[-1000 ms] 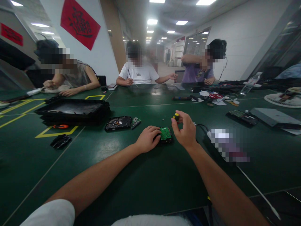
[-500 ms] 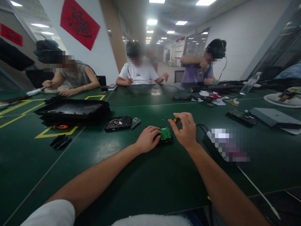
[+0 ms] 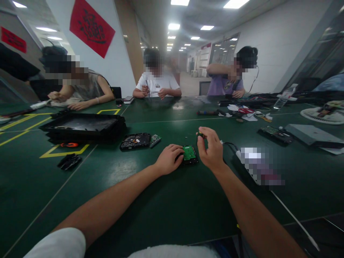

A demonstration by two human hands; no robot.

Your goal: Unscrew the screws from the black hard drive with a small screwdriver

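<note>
A hard drive [image 3: 189,154] with a green circuit board on top lies on the green table [image 3: 161,200] in front of me. My left hand [image 3: 168,158] rests on its left side, fingers curled over the edge, holding it down. My right hand [image 3: 212,148] is closed around a screwdriver [image 3: 200,134] with a yellow and black handle, held upright over the right side of the drive. Most of the tool is hidden behind my fingers.
An opened hard drive [image 3: 135,140] and a small green board [image 3: 155,139] lie to the left, behind them a stack of black trays [image 3: 83,127]. A cable and power strip [image 3: 242,157] lie right of my hand. Three people sit across the table.
My right hand has turned on the screwdriver handle, so the yellow cap is now mostly covered by my fingers. My left hand has stayed on the drive.
</note>
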